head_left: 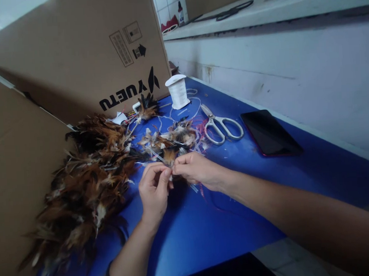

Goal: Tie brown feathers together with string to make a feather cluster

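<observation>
Where fingertips meet — feather tuft (170,159), pinched

Bare blue table (209,232) nearside; feather pile (87,181) left, scissors (223,127) beyond.

Both hands, left hand (153,189) and right hand (195,170), meet (fingers pinched together).

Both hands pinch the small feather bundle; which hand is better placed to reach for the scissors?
Right, probably. The right hand lies on the side of the scissors, with bare blue table between. The left hand sits nearer the feather pile.
</observation>
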A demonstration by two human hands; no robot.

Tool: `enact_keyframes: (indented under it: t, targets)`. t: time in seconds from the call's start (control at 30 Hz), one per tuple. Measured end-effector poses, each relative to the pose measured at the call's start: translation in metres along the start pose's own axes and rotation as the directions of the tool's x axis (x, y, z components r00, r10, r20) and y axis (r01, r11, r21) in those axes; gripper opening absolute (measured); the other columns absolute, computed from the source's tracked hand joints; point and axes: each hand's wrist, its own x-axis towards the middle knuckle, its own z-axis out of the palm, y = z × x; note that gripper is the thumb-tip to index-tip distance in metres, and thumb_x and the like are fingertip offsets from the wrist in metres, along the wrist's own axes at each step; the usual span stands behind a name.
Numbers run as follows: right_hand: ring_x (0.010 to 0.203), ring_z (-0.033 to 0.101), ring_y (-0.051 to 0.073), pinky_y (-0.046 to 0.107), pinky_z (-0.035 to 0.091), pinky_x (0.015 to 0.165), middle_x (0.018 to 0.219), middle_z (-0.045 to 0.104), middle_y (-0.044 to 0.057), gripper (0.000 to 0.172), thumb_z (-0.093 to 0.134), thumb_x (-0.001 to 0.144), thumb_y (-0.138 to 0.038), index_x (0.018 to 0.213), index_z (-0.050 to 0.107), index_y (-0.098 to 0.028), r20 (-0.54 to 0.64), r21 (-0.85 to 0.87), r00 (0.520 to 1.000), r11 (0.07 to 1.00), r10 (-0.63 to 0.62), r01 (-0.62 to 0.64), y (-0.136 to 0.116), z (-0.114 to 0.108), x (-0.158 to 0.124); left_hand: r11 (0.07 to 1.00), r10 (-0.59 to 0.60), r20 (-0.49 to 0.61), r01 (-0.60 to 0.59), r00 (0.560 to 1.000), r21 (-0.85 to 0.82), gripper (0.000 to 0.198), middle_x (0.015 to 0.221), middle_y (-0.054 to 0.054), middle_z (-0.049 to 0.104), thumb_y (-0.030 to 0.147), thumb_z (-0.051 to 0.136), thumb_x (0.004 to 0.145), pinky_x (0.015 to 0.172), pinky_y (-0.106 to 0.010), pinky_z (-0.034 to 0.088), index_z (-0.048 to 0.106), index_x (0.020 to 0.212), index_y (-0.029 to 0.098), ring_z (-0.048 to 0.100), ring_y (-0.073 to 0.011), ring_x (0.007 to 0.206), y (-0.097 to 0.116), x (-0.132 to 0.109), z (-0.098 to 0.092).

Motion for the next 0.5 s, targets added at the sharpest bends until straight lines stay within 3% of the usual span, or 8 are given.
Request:
enact_keyframes:
  t: [0.17, 0.27, 0.5]
  targets:
    - [0.034, 0.015, 0.002, 0.017, 0.011, 0.034, 0.037, 0.027, -0.013, 0.018, 0.06, 0.07, -0.025, 0.059, 0.048, -0.017, 0.083, 0.077, 0.994, 0.994, 0.071, -0.077, 0.0019, -0.0034, 0.0003, 0.964, 0.228, -0.048, -0.218, 0.973, 0.152, 0.006, 0.084, -0.002, 0.059, 0.02, 0.058, 0.082, 0.05, -0.02, 0.046, 0.061, 0.079, 0.017, 0.052, -0.0052, 0.052, -0.0009, -0.0009, -0.002]
    - [0.034, 0.014, 0.002, 0.017, 0.011, 0.034, 0.038, 0.026, -0.013, 0.02, 0.061, 0.072, -0.026, 0.06, 0.047, -0.017, 0.121, 0.119, 0.988, 0.987, 0.098, -0.112, 0.0028, -0.0047, -0.0002, 0.97, 0.208, -0.061, -0.198, 0.976, 0.139, 0.006, 0.086, -0.004, 0.061, 0.021, 0.058, 0.083, 0.053, -0.022, 0.047, 0.061, 0.08, 0.017, 0.055, -0.0073, 0.056, -0.0009, -0.002, -0.0019]
    - [0.034, 0.013, 0.002, 0.016, 0.01, 0.034, 0.037, 0.026, -0.013, 0.023, 0.06, 0.075, -0.024, 0.059, 0.045, -0.017, 0.164, 0.16, 0.98, 0.977, 0.115, -0.141, 0.001, -0.0046, -0.001, 0.988, 0.1, -0.051, -0.105, 0.994, -0.11, 0.006, 0.087, -0.002, 0.058, 0.02, 0.054, 0.086, 0.04, -0.017, 0.04, 0.056, 0.081, 0.016, 0.047, -0.0009, 0.041, 0.0025, -0.0026, 0.005]
